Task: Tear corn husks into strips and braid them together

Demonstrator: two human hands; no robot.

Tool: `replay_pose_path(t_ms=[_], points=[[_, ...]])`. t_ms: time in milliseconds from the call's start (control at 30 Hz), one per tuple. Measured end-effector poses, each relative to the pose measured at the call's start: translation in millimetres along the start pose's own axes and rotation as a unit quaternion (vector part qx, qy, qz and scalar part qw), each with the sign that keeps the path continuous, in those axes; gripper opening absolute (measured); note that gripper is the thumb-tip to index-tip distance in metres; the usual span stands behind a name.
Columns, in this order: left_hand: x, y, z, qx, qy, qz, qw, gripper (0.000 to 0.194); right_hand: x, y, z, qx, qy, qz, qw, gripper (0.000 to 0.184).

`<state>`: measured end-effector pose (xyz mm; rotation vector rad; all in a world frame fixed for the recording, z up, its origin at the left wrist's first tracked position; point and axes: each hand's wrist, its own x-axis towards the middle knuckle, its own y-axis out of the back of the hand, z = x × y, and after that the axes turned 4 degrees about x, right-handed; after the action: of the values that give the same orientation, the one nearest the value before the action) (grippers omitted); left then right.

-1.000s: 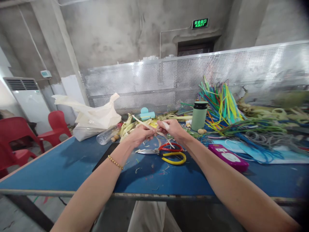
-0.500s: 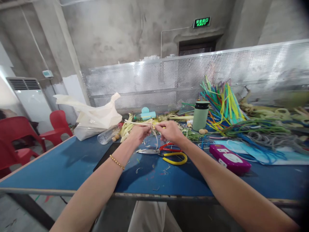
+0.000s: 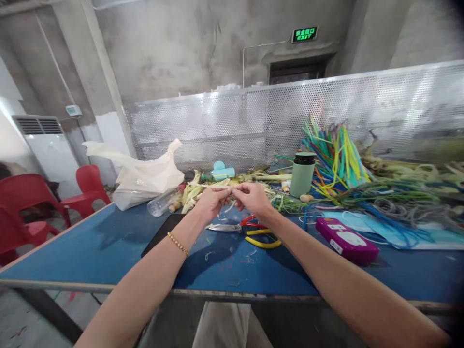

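Observation:
Above the blue table, my left hand (image 3: 213, 200) and my right hand (image 3: 252, 197) meet fingertip to fingertip. Both pinch a thin pale strip (image 3: 197, 185), which looks like dried husk. One end sticks out leftward past my left hand, and a short piece hangs between the hands. The exact spot where the fingers grip is hidden. Below my hands lie scissors (image 3: 226, 227) with one red and one yellow handle, blades to the left. Behind my left hand is a pile of pale yellow-green husk leaves (image 3: 190, 195).
A white plastic bag (image 3: 148, 176) and a clear bottle (image 3: 159, 205) stand to the left. On the right are a green canister (image 3: 303, 176), a purple box (image 3: 346, 239), blue masks (image 3: 351, 220) and bundles of coloured strips (image 3: 339, 154). A dark flat tablet-like object (image 3: 159, 237) lies beneath my left forearm.
My hands have drawn together until the fingertips meet. The loop of strip that hung between them is now shorter and less visible.

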<state>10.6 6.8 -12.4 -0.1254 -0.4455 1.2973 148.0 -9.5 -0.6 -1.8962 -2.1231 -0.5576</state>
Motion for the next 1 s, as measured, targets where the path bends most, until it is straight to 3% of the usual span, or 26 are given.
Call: replay_pose_path(t_ms=[267,700,867,1000], points=[[-1.8,-4.3,-0.1,-0.008,-0.054,0.018,0.998,0.015,-2.1,-3.5,-3.5,0.005,0.015,0.004,1.0,0.008],[-1.0,-6.3,1.6,-0.038,-0.056,0.053,0.996,0.013,1.6,0.6,-1.2,0.016,0.025,-0.024,0.999,0.013],[-1.9,-7.0,2.3,0.002,-0.048,0.015,0.999,0.013,5.0,6.3,2.7,-0.044,0.041,-0.018,0.998,0.014],[-1.8,-5.7,0.8,0.055,-0.069,0.021,0.996,0.017,6.9,12.0,3.6,-0.122,0.06,-0.047,0.99,0.022]])
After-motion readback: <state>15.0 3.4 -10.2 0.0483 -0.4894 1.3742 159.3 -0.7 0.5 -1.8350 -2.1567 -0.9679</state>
